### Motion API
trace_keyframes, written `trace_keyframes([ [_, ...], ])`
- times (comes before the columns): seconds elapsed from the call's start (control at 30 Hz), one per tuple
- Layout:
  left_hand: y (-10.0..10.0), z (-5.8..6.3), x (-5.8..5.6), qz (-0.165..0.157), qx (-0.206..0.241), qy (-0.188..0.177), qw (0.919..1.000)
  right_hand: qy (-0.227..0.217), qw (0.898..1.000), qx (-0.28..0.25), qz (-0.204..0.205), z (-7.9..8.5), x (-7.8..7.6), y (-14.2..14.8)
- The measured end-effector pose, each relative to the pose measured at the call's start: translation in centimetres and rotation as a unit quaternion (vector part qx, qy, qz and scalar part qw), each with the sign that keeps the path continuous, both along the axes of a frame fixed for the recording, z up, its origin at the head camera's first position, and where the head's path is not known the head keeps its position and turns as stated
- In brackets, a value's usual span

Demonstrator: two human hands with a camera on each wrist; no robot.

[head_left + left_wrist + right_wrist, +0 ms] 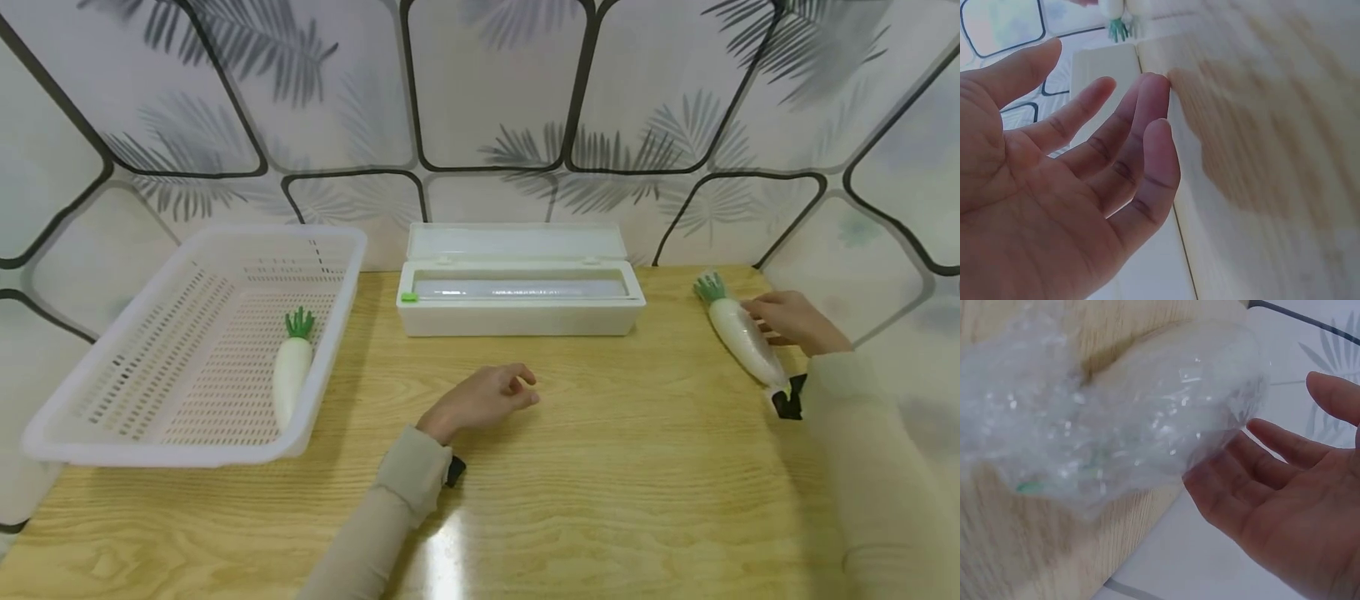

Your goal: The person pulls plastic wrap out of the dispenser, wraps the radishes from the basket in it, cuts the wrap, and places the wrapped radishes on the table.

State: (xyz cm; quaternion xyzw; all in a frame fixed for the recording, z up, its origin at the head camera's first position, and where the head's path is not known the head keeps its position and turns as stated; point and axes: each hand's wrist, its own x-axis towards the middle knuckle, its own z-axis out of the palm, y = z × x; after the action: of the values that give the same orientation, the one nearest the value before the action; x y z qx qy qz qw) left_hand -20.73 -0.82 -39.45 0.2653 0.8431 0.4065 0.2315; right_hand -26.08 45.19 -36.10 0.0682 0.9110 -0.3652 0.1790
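A white radish (741, 337) with a green top lies at the table's right side, wrapped in clear, shiny cling film. My right hand (798, 321) is at its right flank; in the right wrist view the fingertips touch the film around the radish (1179, 400), with the thumb (1335, 397) standing apart. Over the middle of the table my left hand (480, 398) hovers with loosely bent fingers and nothing in them. The left wrist view shows its bare palm (1035, 206). Behind it stands a white cling film dispenser (521, 322), lid raised, with a roll inside and a green slider.
On the left sits a white perforated plastic basket (161, 454). A second radish (291, 375), with a green top, lies along its right wall. A patterned wall (495, 92) rises behind the wooden table (600, 483).
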Motion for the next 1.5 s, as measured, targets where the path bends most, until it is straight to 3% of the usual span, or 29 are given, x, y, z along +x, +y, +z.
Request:
trace_keyframes([
  [0.2,-0.4,0.2,-0.1,0.015,-0.005,0.018,0.9997,0.023,0.999,-0.012,-0.025,0.2,0.7,-0.1],
  [0.57,-1.5,1.1,-0.5,0.064,-0.016,0.068,0.9955,0.137,0.988,0.039,-0.065,1.0,2.4,-2.1],
  [0.87,-2.5,1.9,-0.7,0.097,-0.020,0.090,0.9910,0.188,0.978,0.063,-0.061,1.9,3.4,-4.7],
  [1.03,-3.2,2.4,-1.0,0.112,-0.025,0.117,0.9864,0.241,0.966,0.082,-0.047,1.8,3.7,-6.2],
  [1.3,-4.7,2.7,-2.0,0.166,-0.045,0.187,0.9672,0.276,0.958,0.074,-0.014,1.4,4.9,-9.1],
  [1.5,-5.9,2.7,-2.5,0.202,-0.030,0.268,0.9415,0.314,0.947,0.060,0.025,0.7,5.6,-11.9],
])
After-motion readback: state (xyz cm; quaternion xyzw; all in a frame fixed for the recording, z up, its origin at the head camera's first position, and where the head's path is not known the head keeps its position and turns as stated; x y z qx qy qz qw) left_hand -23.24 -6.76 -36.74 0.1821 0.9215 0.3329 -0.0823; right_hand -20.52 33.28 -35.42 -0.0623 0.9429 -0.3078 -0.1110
